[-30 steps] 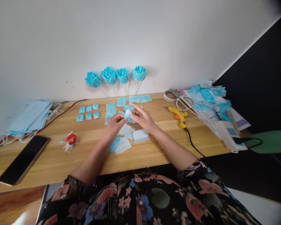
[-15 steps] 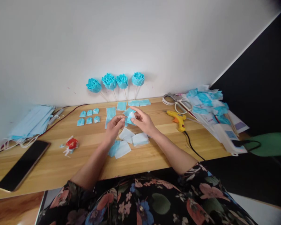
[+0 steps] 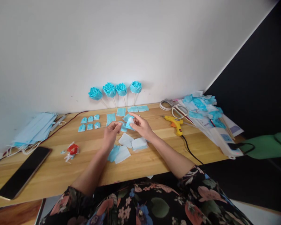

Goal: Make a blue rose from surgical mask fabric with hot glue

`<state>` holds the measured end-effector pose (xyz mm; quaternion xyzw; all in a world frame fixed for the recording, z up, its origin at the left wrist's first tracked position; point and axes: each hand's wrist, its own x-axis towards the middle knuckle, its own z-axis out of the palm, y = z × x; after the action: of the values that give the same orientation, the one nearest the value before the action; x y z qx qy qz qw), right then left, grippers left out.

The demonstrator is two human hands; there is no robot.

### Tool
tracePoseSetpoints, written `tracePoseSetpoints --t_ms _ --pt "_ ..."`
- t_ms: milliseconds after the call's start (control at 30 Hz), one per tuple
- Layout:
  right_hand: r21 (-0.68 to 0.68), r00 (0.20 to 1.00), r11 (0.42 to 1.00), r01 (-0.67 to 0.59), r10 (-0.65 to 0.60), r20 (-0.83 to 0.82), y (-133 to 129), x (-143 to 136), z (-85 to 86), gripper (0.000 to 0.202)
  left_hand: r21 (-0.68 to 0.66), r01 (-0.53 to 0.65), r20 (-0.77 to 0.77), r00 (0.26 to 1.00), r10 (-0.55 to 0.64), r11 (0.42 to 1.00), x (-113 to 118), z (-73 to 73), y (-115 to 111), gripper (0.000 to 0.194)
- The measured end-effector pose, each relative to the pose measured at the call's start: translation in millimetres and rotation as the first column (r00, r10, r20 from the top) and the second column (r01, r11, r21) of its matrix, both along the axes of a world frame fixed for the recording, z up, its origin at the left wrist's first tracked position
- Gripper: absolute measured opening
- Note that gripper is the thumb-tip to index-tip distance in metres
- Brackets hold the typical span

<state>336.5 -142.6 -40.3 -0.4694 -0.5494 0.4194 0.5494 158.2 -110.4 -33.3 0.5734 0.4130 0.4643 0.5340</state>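
Note:
My right hand (image 3: pixel 143 127) is closed, with thumb and fingers pinching a folded piece of blue and white mask fabric (image 3: pixel 129 122) above the middle of the table. To its left, my left hand (image 3: pixel 111 134) has its thumb and forefinger pressed together, a small gap away from that piece. Whatever its fingertips hold, if anything, is too small to make out. Below the hands lie loose white fabric pieces (image 3: pixel 140 143) and a blue and white pair (image 3: pixel 121 154). Flat blue rectangles (image 3: pixel 121 112) lie behind them, and small folded petals (image 3: pixel 90 126) sit in two rows on the left.
Several blue fabric flowers (image 3: pixel 109 90) on sticks lean against the wall. On the right are a yellow glue gun (image 3: pixel 176 123), scissors (image 3: pixel 179 111), fabric scraps (image 3: pixel 201 104) and a power strip (image 3: pixel 227 142). Face masks (image 3: pixel 35 126), a phone (image 3: pixel 24 172) and a red bundle (image 3: pixel 73 149) lie left.
My left hand has drawn slightly left, away from the folded piece in my right hand. The camera has tilted up a little, so the table sits lower in view.

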Motion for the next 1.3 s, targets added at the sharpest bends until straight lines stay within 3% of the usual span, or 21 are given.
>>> tracePoseSetpoints --t_ms 167,533,667,867,1133,1300 --pt "0.011 1.0 1.0 0.004 -0.004 0.026 1 1 -2.3 0.059 0.024 0.022 -0.034 0.999 -0.021 0.999 -1 -1.2 1 0.039" --pt "-0.019 1.0 0.999 -0.029 0.029 0.006 -1 -1 -3.5 0.059 0.009 0.045 0.04 0.998 -0.045 0.999 -2 -5.4 2 0.044" --pt "-0.016 0.999 0.999 -0.041 0.041 0.015 -1 -3 -2.6 0.059 0.021 0.054 0.0 0.999 -0.054 0.998 -2 -2.3 2 0.046" --pt "0.003 0.999 0.999 -0.035 0.035 0.005 -1 -4 1.3 0.059 -0.006 0.156 -0.113 0.981 -0.156 0.988 0 7.0 -1 0.045" --pt "0.023 1.0 1.0 0.019 -0.02 0.019 0 1 6.6 0.057 0.036 0.263 -0.301 0.923 -0.24 0.964 7 23.6 7 0.029" --pt "0.021 0.999 1.0 0.02 -0.021 0.03 2 3 4.4 0.059 0.042 0.225 -0.288 0.936 -0.204 0.973 13 16.5 10 0.029"
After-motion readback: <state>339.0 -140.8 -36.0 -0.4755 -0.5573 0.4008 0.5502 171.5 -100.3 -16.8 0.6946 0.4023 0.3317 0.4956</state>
